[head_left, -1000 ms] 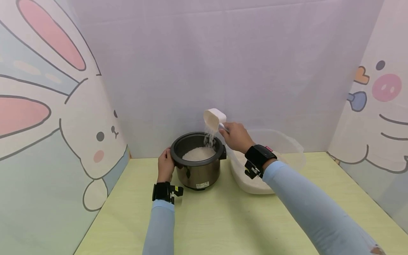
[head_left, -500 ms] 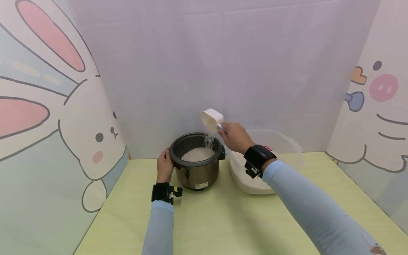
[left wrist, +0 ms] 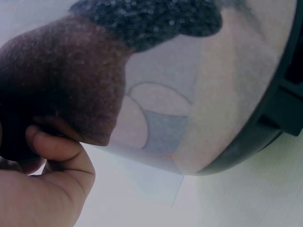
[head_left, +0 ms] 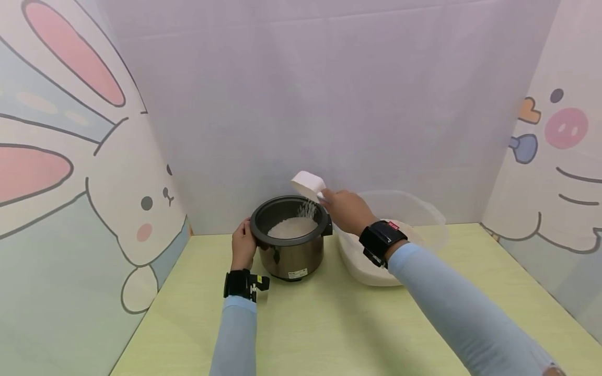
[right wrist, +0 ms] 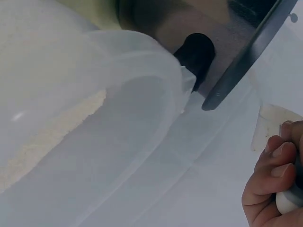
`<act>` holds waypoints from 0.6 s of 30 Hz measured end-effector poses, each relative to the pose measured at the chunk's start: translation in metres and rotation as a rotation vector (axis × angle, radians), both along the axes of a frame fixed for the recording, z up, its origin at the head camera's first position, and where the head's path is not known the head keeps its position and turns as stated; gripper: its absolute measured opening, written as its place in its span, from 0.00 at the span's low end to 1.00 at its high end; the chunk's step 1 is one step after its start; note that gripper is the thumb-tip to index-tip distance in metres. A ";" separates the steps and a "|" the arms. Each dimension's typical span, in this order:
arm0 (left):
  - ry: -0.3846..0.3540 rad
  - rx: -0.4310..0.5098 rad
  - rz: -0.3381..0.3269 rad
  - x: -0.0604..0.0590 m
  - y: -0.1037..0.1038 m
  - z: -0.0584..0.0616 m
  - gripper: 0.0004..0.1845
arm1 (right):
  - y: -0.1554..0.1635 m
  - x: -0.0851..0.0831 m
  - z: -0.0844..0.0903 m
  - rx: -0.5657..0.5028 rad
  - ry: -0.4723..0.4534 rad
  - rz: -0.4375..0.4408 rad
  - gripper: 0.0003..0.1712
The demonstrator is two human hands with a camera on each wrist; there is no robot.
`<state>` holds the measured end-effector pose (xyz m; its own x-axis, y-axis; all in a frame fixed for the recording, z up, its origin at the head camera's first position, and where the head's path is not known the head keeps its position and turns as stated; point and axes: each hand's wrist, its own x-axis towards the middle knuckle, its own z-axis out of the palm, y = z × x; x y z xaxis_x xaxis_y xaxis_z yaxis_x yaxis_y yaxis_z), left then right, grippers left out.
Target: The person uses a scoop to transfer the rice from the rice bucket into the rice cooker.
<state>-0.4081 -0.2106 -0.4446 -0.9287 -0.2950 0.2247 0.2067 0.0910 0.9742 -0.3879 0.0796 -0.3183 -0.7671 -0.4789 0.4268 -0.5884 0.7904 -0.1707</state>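
A rice cooker [head_left: 291, 260] with a shiny brown body stands lidless, with white rice [head_left: 292, 228] in its dark pot. My left hand [head_left: 243, 246] grips the handle on its left side; in the left wrist view the left hand [left wrist: 59, 182] curls finger and thumb against that dark handle. Over the pot's right part, my right hand [head_left: 350, 211] holds a white scoop [head_left: 308, 183] by its handle, mouth tipped down. Grains stream from it into the pot. The right wrist view shows the right hand [right wrist: 270, 184] curled round the scoop's handle.
A translucent bin [head_left: 371, 274] with rice inside stands right of the cooker, partly behind my right forearm. Its rim [right wrist: 184, 78] comes close to the cooker's right handle [right wrist: 199, 54]. A pale curtain [head_left: 329, 104] hangs behind the light green table [head_left: 301, 329]; cartoon-printed panels flank it.
The scoop has moved slightly left and lower and is tipped further over, with rice still falling. My left hand stays on the cooker's handle.
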 end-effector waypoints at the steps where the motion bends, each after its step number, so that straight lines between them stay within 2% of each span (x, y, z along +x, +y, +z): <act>1: 0.000 0.000 -0.001 0.000 0.000 0.000 0.24 | 0.001 0.001 -0.002 0.015 0.014 0.001 0.12; 7: -0.002 0.008 -0.003 0.000 0.001 0.000 0.25 | 0.006 0.001 -0.014 0.135 0.112 0.008 0.15; 10: -0.009 0.011 -0.004 0.001 0.001 0.001 0.24 | 0.008 0.001 -0.017 0.137 0.103 0.021 0.17; 13: -0.013 0.007 -0.003 0.002 0.001 0.001 0.25 | 0.011 0.002 -0.019 0.056 0.056 0.043 0.16; 18: -0.022 0.010 -0.010 0.003 0.002 0.002 0.24 | 0.021 0.000 -0.021 -0.240 -0.097 0.096 0.10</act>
<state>-0.4054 -0.2088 -0.4426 -0.9361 -0.2881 0.2016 0.1865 0.0793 0.9793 -0.3879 0.1007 -0.3391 -0.7658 -0.4456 0.4637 -0.6305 0.6620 -0.4052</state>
